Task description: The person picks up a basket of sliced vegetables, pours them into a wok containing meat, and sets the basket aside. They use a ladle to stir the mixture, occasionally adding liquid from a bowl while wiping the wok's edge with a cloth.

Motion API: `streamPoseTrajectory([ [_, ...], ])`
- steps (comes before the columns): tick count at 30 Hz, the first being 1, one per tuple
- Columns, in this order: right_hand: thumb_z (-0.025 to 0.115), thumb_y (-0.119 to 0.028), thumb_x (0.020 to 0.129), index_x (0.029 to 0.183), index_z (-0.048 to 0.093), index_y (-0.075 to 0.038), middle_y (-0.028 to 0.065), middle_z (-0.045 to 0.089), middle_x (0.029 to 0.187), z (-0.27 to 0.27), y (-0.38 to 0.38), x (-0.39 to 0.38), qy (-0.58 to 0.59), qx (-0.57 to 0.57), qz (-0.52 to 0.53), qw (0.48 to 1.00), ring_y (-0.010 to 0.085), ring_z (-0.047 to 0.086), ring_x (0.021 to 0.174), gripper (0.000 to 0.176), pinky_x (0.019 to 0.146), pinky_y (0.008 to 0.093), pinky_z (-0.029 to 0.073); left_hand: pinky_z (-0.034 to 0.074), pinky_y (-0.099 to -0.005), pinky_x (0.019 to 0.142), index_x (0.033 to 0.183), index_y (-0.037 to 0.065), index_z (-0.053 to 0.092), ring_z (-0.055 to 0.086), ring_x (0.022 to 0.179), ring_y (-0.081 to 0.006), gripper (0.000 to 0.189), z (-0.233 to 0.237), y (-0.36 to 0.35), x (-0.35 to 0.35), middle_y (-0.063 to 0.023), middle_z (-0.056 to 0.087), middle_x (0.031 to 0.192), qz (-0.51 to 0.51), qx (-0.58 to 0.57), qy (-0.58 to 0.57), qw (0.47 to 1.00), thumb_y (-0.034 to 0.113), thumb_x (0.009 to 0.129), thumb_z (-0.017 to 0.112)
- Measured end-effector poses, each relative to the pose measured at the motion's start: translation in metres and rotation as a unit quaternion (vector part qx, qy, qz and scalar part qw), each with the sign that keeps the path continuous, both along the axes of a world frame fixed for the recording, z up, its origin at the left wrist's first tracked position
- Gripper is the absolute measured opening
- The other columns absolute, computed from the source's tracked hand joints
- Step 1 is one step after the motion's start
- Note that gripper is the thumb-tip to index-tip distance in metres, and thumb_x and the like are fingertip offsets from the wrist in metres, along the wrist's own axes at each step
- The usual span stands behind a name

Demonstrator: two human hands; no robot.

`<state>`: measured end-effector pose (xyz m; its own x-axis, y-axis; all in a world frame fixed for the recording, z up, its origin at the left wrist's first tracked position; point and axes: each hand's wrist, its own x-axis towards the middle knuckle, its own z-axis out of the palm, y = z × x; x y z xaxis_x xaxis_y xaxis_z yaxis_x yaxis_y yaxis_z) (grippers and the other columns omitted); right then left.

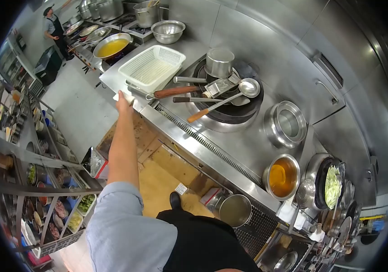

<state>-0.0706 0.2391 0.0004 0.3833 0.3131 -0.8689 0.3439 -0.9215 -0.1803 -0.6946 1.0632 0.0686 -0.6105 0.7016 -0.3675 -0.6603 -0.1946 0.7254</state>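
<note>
My left hand point(123, 104) reaches far out to the front edge of the steel counter, its fingers closed on a white cloth point(129, 98). Just beyond it stands a white plastic basket point(151, 68) with slotted sides. To the right of the hand, a ladle point(249, 88), a wood-handled tool point(175, 92) and other utensils lie across a dark wok point(230, 116). A steel pot point(219, 62) also stands there. My right hand is out of view.
A pan of yellow liquid point(112, 47) sits on the far stove. To the right are a bowl of amber liquid point(282, 177) and shredded cabbage point(333, 186). A food rack point(44, 195) stands left. A pot point(235, 211) is low near my feet. Another person point(55, 31) stands far back.
</note>
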Motion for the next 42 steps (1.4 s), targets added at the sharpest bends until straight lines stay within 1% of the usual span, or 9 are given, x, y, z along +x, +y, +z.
streamPoseTrajectory([
  [7,0.055,-0.027,0.107,0.132,0.069,-0.005,0.0179,0.073,0.125,-0.020,-0.048,0.007,0.006,0.016,-0.015,1.000,0.0350,0.072,0.111,0.036,0.095,0.0466,0.055,0.056,-0.0409,0.070,0.115,0.016,0.066,0.067,0.082,-0.0191,0.050,-0.087,-0.244,0.084,-0.0014,0.069,0.096,-0.191,-0.166,0.011,0.967,0.061,0.095,0.076],
  [9,0.053,-0.022,0.107,0.140,0.065,-0.006,0.0196,0.070,0.131,-0.003,-0.013,0.015,0.086,-0.289,0.229,0.925,0.0347,0.068,0.123,0.038,0.103,0.0471,0.052,0.054,-0.0343,0.069,0.109,0.022,0.064,0.064,0.080,-0.0131,0.040,-0.174,-0.341,0.104,0.0042,0.065,0.090,-0.295,-0.137,-0.019,0.946,0.056,0.096,0.078],
  [11,0.053,-0.024,0.107,0.132,0.069,-0.005,0.0197,0.071,0.128,0.058,-0.077,-0.010,-0.063,0.225,0.150,0.961,0.0365,0.067,0.121,0.035,0.104,0.0469,0.051,0.057,-0.0355,0.070,0.109,0.019,0.064,0.066,0.084,-0.0150,0.017,-0.222,-0.451,0.129,0.0018,0.066,0.092,-0.384,-0.161,-0.052,0.908,0.016,0.097,0.075],
  [12,0.054,-0.023,0.105,0.124,0.070,-0.005,0.0178,0.072,0.126,0.013,-0.089,0.013,-0.038,0.152,0.212,0.965,0.0354,0.070,0.115,0.031,0.097,0.0495,0.054,0.059,-0.0385,0.073,0.110,0.015,0.065,0.068,0.086,-0.0206,0.026,-0.229,-0.495,0.149,-0.0026,0.069,0.095,-0.396,-0.217,-0.018,0.892,0.002,0.089,0.073],
  [15,0.062,-0.044,0.103,0.117,0.076,-0.005,0.0181,0.076,0.124,-0.075,-0.158,0.066,-0.062,0.135,0.410,0.900,0.0389,0.070,0.118,0.043,0.102,0.0503,0.054,0.060,-0.0411,0.073,0.127,0.008,0.066,0.072,0.089,-0.0253,0.047,-0.191,-0.599,0.201,-0.0072,0.073,0.103,-0.540,-0.314,0.139,0.769,-0.001,0.082,0.077],
  [18,0.064,-0.042,0.103,0.114,0.076,-0.003,0.0168,0.079,0.112,-0.032,-0.200,0.101,0.083,0.045,-0.172,0.981,0.0417,0.074,0.108,0.042,0.092,0.0482,0.059,0.060,-0.0411,0.072,0.131,0.007,0.066,0.072,0.089,-0.0255,0.050,-0.151,-0.656,0.253,-0.0076,0.074,0.102,-0.598,-0.241,0.290,0.708,0.002,0.083,0.077],
  [20,0.064,-0.039,0.102,0.112,0.079,-0.008,0.0178,0.078,0.111,-0.038,-0.238,0.133,-0.098,0.178,0.037,0.979,0.0375,0.074,0.107,0.036,0.093,0.0493,0.058,0.059,-0.0407,0.071,0.128,0.005,0.065,0.072,0.086,-0.0244,0.044,-0.118,-0.674,0.283,-0.0076,0.073,0.098,-0.620,-0.255,0.284,0.686,0.004,0.085,0.078],
  [33,0.072,-0.033,0.101,0.118,0.077,-0.003,0.0153,0.079,0.107,0.114,-0.279,0.386,-0.190,0.436,-0.150,0.867,0.0248,0.075,0.099,0.035,0.088,0.0386,0.058,0.061,-0.0402,0.071,0.123,0.001,0.065,0.073,0.077,-0.0243,0.029,0.073,-0.761,0.639,-0.0108,0.073,0.090,-0.785,-0.088,0.148,0.595,0.007,0.096,0.072],
  [42,0.076,-0.027,0.097,0.123,0.075,-0.002,0.0180,0.079,0.108,0.235,-0.138,0.586,-0.325,0.517,-0.106,0.785,0.0290,0.075,0.105,0.037,0.092,0.0418,0.057,0.056,-0.0496,0.075,0.127,0.015,0.062,0.071,0.089,-0.0299,0.068,0.069,-0.745,0.920,-0.0089,0.072,0.100,-0.827,-0.100,-0.104,0.544,0.076,0.106,0.038],
])
